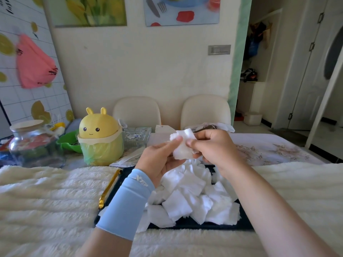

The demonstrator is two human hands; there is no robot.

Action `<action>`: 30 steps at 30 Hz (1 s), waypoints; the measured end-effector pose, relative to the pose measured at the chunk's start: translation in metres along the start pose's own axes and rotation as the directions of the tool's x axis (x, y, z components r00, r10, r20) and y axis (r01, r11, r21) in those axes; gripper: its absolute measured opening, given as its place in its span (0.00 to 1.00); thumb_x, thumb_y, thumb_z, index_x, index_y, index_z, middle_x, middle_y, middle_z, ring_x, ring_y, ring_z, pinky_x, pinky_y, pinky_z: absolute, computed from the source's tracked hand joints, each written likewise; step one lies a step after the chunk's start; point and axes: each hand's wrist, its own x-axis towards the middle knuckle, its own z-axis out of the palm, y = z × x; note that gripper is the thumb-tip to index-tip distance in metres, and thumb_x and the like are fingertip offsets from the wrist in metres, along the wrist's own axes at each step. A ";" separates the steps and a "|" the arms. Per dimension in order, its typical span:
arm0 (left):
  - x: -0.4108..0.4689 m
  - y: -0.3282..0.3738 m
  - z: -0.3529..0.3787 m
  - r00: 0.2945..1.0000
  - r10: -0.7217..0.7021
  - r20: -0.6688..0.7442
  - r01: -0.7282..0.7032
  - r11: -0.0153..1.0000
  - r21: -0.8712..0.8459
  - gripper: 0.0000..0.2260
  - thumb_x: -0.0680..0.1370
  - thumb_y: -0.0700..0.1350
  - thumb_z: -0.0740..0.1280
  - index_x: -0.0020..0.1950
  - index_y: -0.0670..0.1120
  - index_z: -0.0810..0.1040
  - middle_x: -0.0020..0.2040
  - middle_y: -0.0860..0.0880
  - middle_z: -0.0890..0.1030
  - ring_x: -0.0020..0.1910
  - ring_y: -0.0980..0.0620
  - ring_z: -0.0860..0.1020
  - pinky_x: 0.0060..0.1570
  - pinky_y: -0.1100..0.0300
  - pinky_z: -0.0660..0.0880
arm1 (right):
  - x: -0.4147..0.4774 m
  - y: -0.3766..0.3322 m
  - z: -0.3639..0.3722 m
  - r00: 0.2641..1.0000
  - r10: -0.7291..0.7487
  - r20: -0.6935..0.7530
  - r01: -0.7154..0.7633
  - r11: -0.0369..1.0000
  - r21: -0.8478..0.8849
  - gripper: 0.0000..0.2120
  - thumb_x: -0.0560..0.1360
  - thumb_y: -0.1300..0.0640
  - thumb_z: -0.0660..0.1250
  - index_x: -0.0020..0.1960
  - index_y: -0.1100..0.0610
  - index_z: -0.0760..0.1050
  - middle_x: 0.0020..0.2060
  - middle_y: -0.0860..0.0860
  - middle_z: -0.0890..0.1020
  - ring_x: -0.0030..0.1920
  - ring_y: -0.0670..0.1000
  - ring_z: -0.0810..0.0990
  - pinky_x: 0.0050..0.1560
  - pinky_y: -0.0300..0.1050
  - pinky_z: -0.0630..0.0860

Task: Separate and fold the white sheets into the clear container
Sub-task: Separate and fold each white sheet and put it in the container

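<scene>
— Left hand (159,158), palm up, pale blue sleeve (128,201) on the forearm; right hand (213,145) bare, facing it. Grip?
— Both pinch one crumpled white sheet (182,147), raised above the dark tray (204,225).
— Sheets remaining?
— One pile (193,193) on that tray (soft rumpled squares, too overlapped to count).
— Container?
— One clear patterned glass dish (137,136), farther back; one pair of gold tongs (109,188) beside the tray on fluffy cream cloth (46,191).

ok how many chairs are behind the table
2. The left chair is behind the glass dish; the right chair stands just right of it. Only their backs show; more may be out of frame.
</scene>
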 end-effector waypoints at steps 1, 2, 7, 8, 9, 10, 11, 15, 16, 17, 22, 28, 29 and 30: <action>0.000 0.000 -0.001 1.000 0.006 0.019 -0.006 0.999 0.036 0.11 0.77 0.43 0.70 0.54 0.37 0.83 0.50 0.40 0.85 0.48 0.49 0.85 0.48 0.61 0.82 | 0.000 0.000 0.000 1.000 -0.006 0.005 0.006 1.000 -0.012 0.01 0.73 0.57 0.75 0.44 0.53 0.83 0.35 0.51 0.86 0.29 0.44 0.82 0.24 0.31 0.69; 0.000 0.000 -0.002 0.999 0.009 0.037 -0.011 0.998 0.057 0.09 0.77 0.39 0.70 0.54 0.36 0.83 0.50 0.40 0.86 0.47 0.50 0.85 0.47 0.62 0.82 | 0.000 -0.001 0.000 1.000 -0.015 0.007 0.015 1.000 -0.021 0.03 0.73 0.56 0.75 0.45 0.52 0.83 0.37 0.50 0.86 0.29 0.44 0.82 0.25 0.31 0.70; 0.001 0.004 -0.009 0.996 -0.011 0.093 0.004 0.998 0.069 0.10 0.78 0.34 0.66 0.58 0.34 0.80 0.53 0.39 0.85 0.50 0.48 0.84 0.48 0.61 0.82 | 0.003 0.005 0.001 0.991 -0.115 -0.073 0.117 0.993 0.025 0.06 0.70 0.58 0.79 0.45 0.53 0.84 0.38 0.52 0.86 0.38 0.52 0.86 0.37 0.46 0.84; 0.001 0.004 -0.010 0.995 -0.017 0.097 0.011 0.998 0.059 0.10 0.78 0.34 0.66 0.58 0.34 0.80 0.54 0.39 0.84 0.51 0.47 0.84 0.49 0.60 0.82 | 0.004 0.006 0.001 0.988 -0.118 -0.099 0.120 0.993 0.017 0.05 0.70 0.58 0.79 0.43 0.54 0.84 0.37 0.51 0.86 0.38 0.53 0.86 0.39 0.49 0.84; 0.001 0.003 -0.010 0.996 -0.023 0.091 0.019 0.999 0.042 0.10 0.79 0.34 0.66 0.58 0.34 0.80 0.54 0.38 0.84 0.51 0.47 0.84 0.50 0.60 0.82 | 0.005 0.008 0.001 0.986 -0.115 -0.117 0.117 0.993 0.007 0.05 0.69 0.57 0.79 0.42 0.54 0.84 0.36 0.50 0.86 0.36 0.52 0.86 0.41 0.50 0.85; 0.002 0.003 -0.009 0.996 -0.031 0.080 0.030 0.999 0.017 0.10 0.79 0.35 0.65 0.58 0.33 0.80 0.53 0.38 0.84 0.49 0.47 0.84 0.50 0.59 0.82 | 0.005 0.009 0.001 0.987 -0.107 -0.123 0.108 0.994 0.000 0.06 0.69 0.57 0.79 0.42 0.55 0.84 0.35 0.50 0.86 0.34 0.51 0.85 0.42 0.49 0.85; 0.002 0.002 -0.009 0.997 -0.041 0.069 0.042 0.999 -0.012 0.09 0.79 0.35 0.65 0.57 0.33 0.80 0.51 0.38 0.85 0.48 0.48 0.85 0.50 0.59 0.82 | 0.006 0.009 0.001 0.988 -0.093 -0.121 0.095 0.995 0.004 0.06 0.70 0.56 0.79 0.42 0.55 0.84 0.35 0.50 0.86 0.32 0.49 0.84 0.41 0.49 0.84; 0.004 0.000 -0.007 0.998 -0.066 0.017 0.067 0.994 -0.085 0.06 0.79 0.34 0.65 0.51 0.33 0.80 0.46 0.39 0.86 0.41 0.48 0.86 0.48 0.57 0.82 | 0.005 0.005 -0.003 0.994 -0.003 -0.106 0.020 0.987 0.162 0.06 0.73 0.56 0.77 0.44 0.58 0.83 0.32 0.51 0.83 0.26 0.44 0.80 0.29 0.39 0.75; 0.005 -0.001 -0.008 0.998 -0.067 0.000 0.067 0.994 -0.087 0.05 0.79 0.34 0.65 0.51 0.33 0.80 0.45 0.39 0.86 0.41 0.48 0.86 0.47 0.57 0.82 | 0.006 0.003 -0.006 0.992 -0.003 -0.125 0.028 0.980 0.195 0.06 0.73 0.56 0.76 0.44 0.58 0.82 0.30 0.51 0.82 0.27 0.45 0.79 0.28 0.37 0.72; 0.006 -0.001 -0.008 0.998 -0.066 -0.016 0.064 0.994 -0.087 0.05 0.79 0.34 0.66 0.51 0.33 0.80 0.46 0.39 0.85 0.41 0.48 0.85 0.47 0.57 0.82 | 0.007 0.002 -0.009 0.991 -0.018 -0.136 0.048 0.974 0.219 0.06 0.74 0.56 0.76 0.44 0.57 0.82 0.30 0.51 0.80 0.28 0.46 0.77 0.29 0.38 0.69; 0.007 -0.002 -0.010 0.999 -0.041 -0.023 0.040 0.998 -0.054 0.07 0.80 0.33 0.63 0.52 0.34 0.80 0.48 0.38 0.85 0.43 0.47 0.85 0.47 0.57 0.83 | 0.003 -0.005 -0.011 0.993 -0.077 0.093 0.058 0.979 0.193 0.06 0.73 0.56 0.76 0.44 0.58 0.81 0.28 0.52 0.78 0.27 0.47 0.73 0.25 0.35 0.65; 0.003 0.001 -0.009 0.999 -0.028 0.040 0.028 0.999 0.017 0.08 0.80 0.33 0.62 0.54 0.35 0.81 0.49 0.39 0.85 0.45 0.48 0.85 0.47 0.58 0.83 | 0.009 0.009 0.002 0.993 -0.101 -0.054 0.095 0.989 -0.110 0.09 0.70 0.52 0.78 0.47 0.49 0.81 0.42 0.46 0.86 0.43 0.47 0.85 0.51 0.50 0.82; 0.003 0.001 -0.009 0.999 -0.029 0.042 0.028 0.999 0.024 0.08 0.80 0.33 0.62 0.54 0.35 0.80 0.49 0.39 0.85 0.46 0.47 0.85 0.47 0.58 0.83 | 0.009 0.009 0.002 0.995 -0.087 -0.044 0.081 0.989 -0.123 0.12 0.70 0.51 0.78 0.52 0.48 0.80 0.45 0.46 0.84 0.46 0.47 0.85 0.54 0.51 0.81; 0.003 0.001 -0.009 0.998 -0.030 0.046 0.028 0.999 0.029 0.09 0.80 0.33 0.61 0.56 0.35 0.80 0.51 0.38 0.85 0.48 0.46 0.84 0.48 0.58 0.82 | 0.010 0.009 0.001 0.998 -0.061 -0.018 0.059 0.991 -0.124 0.17 0.70 0.51 0.78 0.57 0.48 0.79 0.48 0.45 0.83 0.49 0.47 0.84 0.55 0.51 0.81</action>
